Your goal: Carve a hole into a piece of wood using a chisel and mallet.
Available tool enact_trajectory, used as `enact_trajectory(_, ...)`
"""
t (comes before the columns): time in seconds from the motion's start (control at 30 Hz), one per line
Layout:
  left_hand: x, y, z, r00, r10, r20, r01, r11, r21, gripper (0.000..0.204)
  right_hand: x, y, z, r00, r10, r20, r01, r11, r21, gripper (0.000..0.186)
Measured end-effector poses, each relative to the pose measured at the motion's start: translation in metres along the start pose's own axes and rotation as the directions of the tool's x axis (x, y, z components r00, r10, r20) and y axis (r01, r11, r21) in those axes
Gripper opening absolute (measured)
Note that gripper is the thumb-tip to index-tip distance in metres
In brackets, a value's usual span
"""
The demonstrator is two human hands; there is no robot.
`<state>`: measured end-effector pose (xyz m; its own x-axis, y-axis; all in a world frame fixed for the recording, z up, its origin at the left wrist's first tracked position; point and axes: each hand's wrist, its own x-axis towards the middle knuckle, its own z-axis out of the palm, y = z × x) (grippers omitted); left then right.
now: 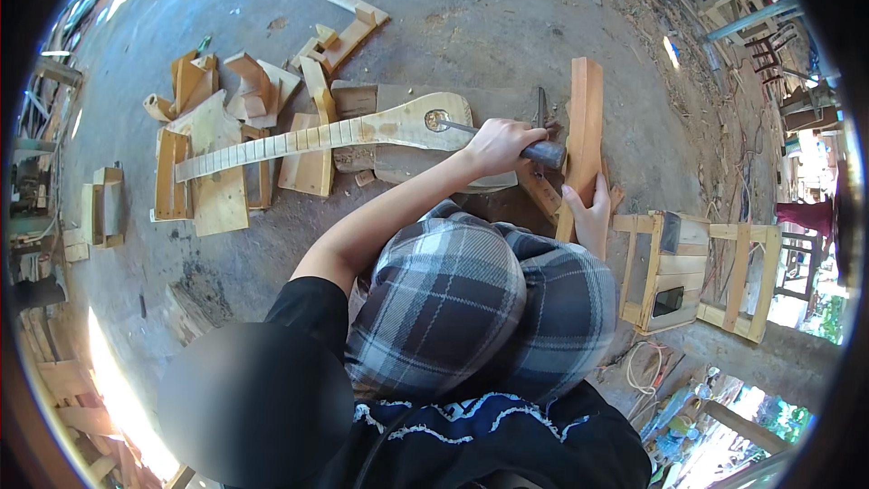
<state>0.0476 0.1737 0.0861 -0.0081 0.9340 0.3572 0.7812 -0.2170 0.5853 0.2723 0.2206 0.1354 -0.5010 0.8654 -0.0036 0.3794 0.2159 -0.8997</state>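
Note:
My left hand (502, 147) is closed round a tool with a thick, dark, cylindrical end (543, 155). A thin rod (460, 127) sticks out of the other side of the fist, over the long pale wooden board. Close beside the tool's dark end stands an orange-brown wooden block (585, 113), long and square-edged. Low down on its right side, my right hand (593, 213) grips the block, thumb at its near face. A dark narrow metal piece (541, 107) rises just beyond my left fist; its kind is unclear.
The paddle-shaped board (317, 138), marked with cross lines, lies across the left over wooden pieces (217, 186). Wood offcuts (256, 86) lie farther back on the concrete floor (434, 0). To the right are wooden frames (665, 272) and a coiled cord (644, 369).

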Motion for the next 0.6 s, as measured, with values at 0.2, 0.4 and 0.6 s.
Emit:
enact_trajectory(0.2,-0.001,-0.007,0.005,1.000,-0.019,0.001,0.019,0.994,-0.104,0.033,0.003,0.010,0.000,0.999,0.007,-0.035,-0.008,1.000,-0.030,0.072)
enact_trajectory(0.4,0.008,-0.003,0.002,0.989,0.078,0.124,-0.059,0.987,-0.149,0.029,0.003,0.024,-0.004,0.999,0.022,-0.038,-0.025,0.996,-0.080,0.079)
enact_trajectory(0.6,0.009,-0.010,0.009,0.983,0.071,0.167,-0.046,0.988,-0.147,0.026,-0.001,0.018,-0.007,0.997,0.014,-0.069,-0.021,0.994,-0.103,0.079)
